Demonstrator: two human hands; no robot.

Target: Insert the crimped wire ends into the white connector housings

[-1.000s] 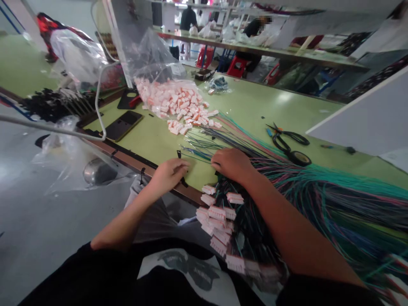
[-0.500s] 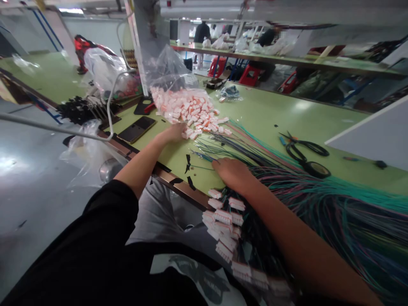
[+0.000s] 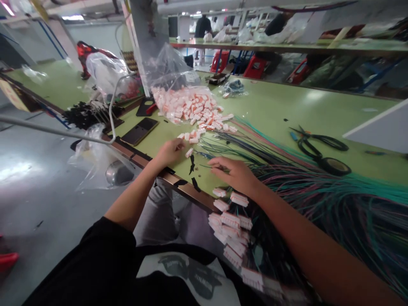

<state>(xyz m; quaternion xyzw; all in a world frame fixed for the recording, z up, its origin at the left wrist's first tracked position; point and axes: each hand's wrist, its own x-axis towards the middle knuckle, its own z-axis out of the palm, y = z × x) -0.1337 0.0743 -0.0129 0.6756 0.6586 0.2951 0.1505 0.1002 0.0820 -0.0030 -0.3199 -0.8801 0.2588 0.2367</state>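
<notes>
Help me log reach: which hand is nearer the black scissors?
Right. The right hand lies on the wires, to the left of the scissors; the left hand is farther left, by the table edge.

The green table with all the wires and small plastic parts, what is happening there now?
A person sits at the green table and works with bare hands. The left hand holds a small white connector near the loose pile of connectors. The right hand pinches thin wire ends from the big bundle of coloured wires. Finished connectors hang over the table edge. Scissors lie further right.
</notes>
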